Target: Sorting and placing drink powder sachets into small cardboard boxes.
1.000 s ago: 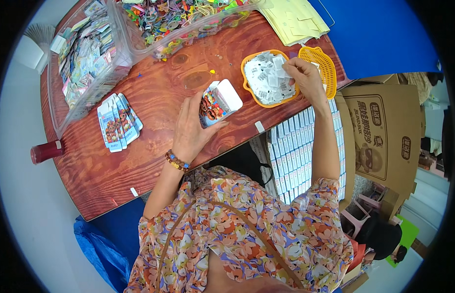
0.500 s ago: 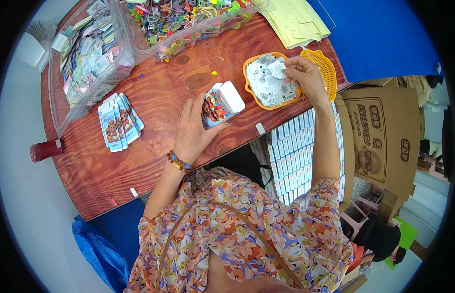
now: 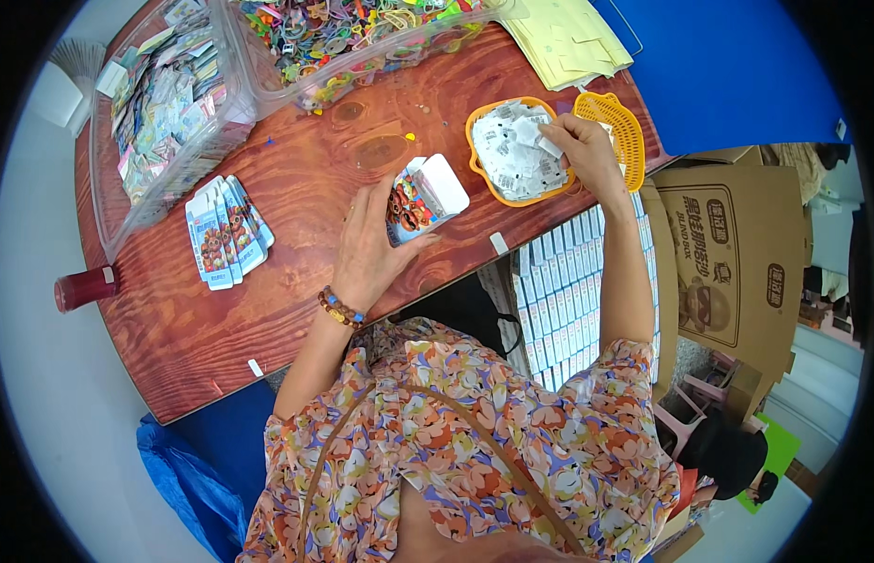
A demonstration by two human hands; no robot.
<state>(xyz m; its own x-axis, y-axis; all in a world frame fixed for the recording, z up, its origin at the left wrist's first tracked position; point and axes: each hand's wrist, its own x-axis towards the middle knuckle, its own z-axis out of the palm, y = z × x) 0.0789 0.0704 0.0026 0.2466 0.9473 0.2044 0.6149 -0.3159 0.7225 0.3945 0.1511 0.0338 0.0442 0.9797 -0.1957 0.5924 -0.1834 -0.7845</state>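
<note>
My left hand [image 3: 367, 235] is wrapped around a small printed carton [image 3: 411, 208] on the table. The carton's white end flap [image 3: 445, 185] stands open toward the right. Over the yellow plastic basket [image 3: 474, 159], my right hand [image 3: 589, 155] pinches a small white sachet [image 3: 550, 143] between thumb and fingers. Many similar white sachets [image 3: 512, 155] fill that basket. Left of my left hand, several flat folded cartons [image 3: 226, 235] of the same print lie fanned in a pile.
Clear bins hold small colourful trinkets [image 3: 352, 38] and flat packets [image 3: 179, 108]. A second yellow basket [image 3: 628, 131] and yellow papers [image 3: 568, 42] lie far right. A red jar [image 3: 85, 289] rests at the left edge. Below the table edge are rows of cartons [image 3: 568, 300], beside a cardboard box [image 3: 733, 263].
My right hand has shifted slightly down, and the pinched sachet has moved a little closer to the basket's right rim. My left hand keeps its hold on the carton.
</note>
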